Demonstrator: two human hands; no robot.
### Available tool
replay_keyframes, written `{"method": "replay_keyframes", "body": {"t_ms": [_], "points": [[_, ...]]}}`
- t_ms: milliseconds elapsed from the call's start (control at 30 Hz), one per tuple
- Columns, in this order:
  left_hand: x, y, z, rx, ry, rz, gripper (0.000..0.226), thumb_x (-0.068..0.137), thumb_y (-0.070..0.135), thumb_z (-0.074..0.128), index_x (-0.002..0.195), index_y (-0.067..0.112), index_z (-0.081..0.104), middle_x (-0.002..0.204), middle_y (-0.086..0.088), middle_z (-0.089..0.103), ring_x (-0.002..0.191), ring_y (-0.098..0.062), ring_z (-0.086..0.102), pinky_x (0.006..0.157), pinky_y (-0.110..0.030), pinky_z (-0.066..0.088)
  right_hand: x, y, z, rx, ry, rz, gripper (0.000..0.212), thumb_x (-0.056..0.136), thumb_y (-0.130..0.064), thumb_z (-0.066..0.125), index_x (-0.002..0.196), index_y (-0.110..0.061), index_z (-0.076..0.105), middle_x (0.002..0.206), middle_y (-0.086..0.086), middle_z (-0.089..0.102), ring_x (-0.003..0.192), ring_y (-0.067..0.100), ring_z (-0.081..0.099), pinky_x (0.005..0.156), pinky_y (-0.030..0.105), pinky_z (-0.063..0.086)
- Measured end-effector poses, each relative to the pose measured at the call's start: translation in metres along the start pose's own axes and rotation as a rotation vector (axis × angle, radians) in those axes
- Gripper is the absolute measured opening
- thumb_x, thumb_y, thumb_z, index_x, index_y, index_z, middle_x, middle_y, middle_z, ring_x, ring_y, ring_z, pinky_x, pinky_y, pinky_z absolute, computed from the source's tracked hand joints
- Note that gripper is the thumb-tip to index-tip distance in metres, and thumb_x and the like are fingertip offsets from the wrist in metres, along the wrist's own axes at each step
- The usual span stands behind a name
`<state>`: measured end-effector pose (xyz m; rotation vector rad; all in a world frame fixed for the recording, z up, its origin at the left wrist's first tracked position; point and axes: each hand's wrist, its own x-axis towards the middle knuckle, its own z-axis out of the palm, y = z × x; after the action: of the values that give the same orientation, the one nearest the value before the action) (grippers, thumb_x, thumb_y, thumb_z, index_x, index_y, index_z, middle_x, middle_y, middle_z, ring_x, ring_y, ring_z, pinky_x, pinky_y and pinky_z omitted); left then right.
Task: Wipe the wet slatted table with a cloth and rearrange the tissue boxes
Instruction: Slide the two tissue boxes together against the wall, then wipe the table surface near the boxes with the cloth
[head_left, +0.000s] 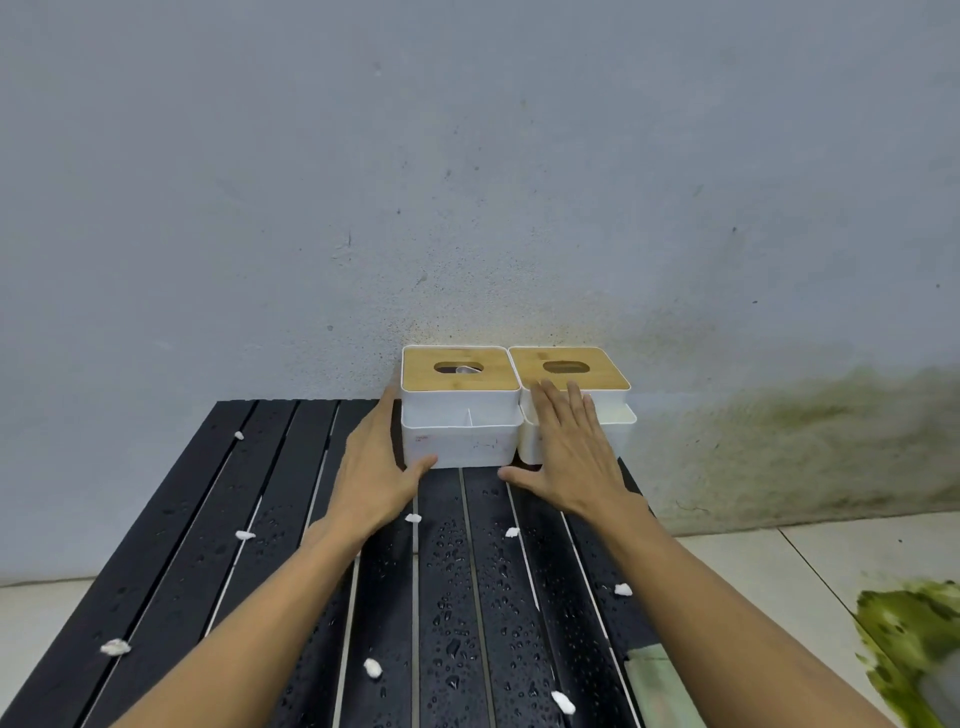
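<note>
- Progress, judged: wiping looks not yet done. The table (447, 597) is beaded with water drops across its dark slats, and small white scraps (372, 667) lie scattered over it.
- Cloth: a pale green folded piece (655, 683) lies at the near right edge, well apart from both hands and untouched. I take it for the wiping cloth; cannot confirm.
- Tissue boxes: both stand side by side at the far end, against the wall (467, 182), nearly touching each other. Rearranging seems only at its start.
- Left hand (371, 467): fingers (387, 410) straight and together, lying along the left side of the left box (460, 410); thumb spread to the box's front lower corner. Hand brackets that corner, not clamped.
- Left box: right of the left fingers, touching them as far as I can tell. A bit of tissue shows in its lid slot.
- Right hand (569, 457): fingers (545, 410) extended, slightly fanned, laid over the front of the right box (576, 410), tips near the wooden lid; thumb out to the left, low by the table. Flat contact, no grasp.
- Right box: under and beyond the right fingers, partly hidden by them.
</note>
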<state>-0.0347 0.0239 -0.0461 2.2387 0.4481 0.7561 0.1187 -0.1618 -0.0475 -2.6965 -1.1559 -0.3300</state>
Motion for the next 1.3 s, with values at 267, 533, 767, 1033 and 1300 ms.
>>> {"method": "replay_keyframes", "body": {"t_ms": [267, 533, 767, 1033, 1300], "points": [[-0.124, 0.021, -0.023, 0.226, -0.127, -0.055, 0.057, 0.097, 0.044, 0.046, 0.148, 0.022, 0.034, 0.152, 0.001, 0.038, 0.145, -0.022, 0.022, 0.116, -0.038, 0.022, -0.131, 0.0, -0.038, 0.211, -0.003, 0.13, 0.089, 0.094, -0.068, 0.041, 0.16, -0.022, 0.005, 0.168, -0.001, 0.003, 0.154, 0.021, -0.012, 0.124, 0.038, -0.006], [-0.216, 0.039, -0.021, 0.46, -0.218, 0.055, 0.067, 0.093, 0.055, 0.013, 0.145, 0.024, 0.043, 0.15, 0.008, 0.042, 0.147, -0.017, 0.021, 0.12, -0.034, 0.015, -0.276, 0.008, -0.038, 0.188, -0.183, 0.268, 0.09, 0.086, -0.079, 0.008, 0.16, -0.029, 0.008, 0.168, -0.005, 0.004, 0.154, 0.025, -0.01, 0.125, 0.043, -0.003], [-0.238, 0.024, -0.021, 0.568, -0.274, 0.05, 0.057, 0.097, 0.043, 0.018, 0.137, 0.025, 0.055, 0.145, 0.013, 0.048, 0.143, -0.021, 0.03, 0.115, -0.037, 0.015, -0.304, 0.001, -0.039, 0.076, -0.324, 0.303, 0.081, 0.087, -0.08, 0.007, 0.157, -0.04, -0.008, 0.164, -0.007, -0.02, 0.15, 0.027, -0.025, 0.123, 0.046, -0.013], [-0.233, 0.017, -0.019, 0.471, -0.195, 0.06, 0.056, 0.099, 0.045, 0.015, 0.141, 0.03, 0.049, 0.149, 0.018, 0.038, 0.147, -0.012, 0.018, 0.118, -0.034, 0.012, -0.275, 0.008, -0.024, 0.11, -0.267, 0.288, 0.094, 0.074, -0.072, -0.025, 0.158, -0.036, -0.005, 0.165, -0.005, -0.016, 0.153, 0.028, -0.018, 0.124, 0.043, -0.008], [-0.217, -0.005, -0.042, 0.475, -0.119, -0.029, 0.06, 0.097, 0.044, 0.017, 0.147, 0.019, 0.039, 0.153, 0.003, 0.038, 0.144, -0.022, 0.028, 0.116, -0.039, 0.025, -0.291, 0.001, -0.023, 0.098, -0.226, 0.405, 0.084, 0.084, -0.067, -0.013, 0.159, -0.032, 0.002, 0.166, -0.006, -0.009, 0.154, 0.024, -0.013, 0.124, 0.038, -0.007]]}}
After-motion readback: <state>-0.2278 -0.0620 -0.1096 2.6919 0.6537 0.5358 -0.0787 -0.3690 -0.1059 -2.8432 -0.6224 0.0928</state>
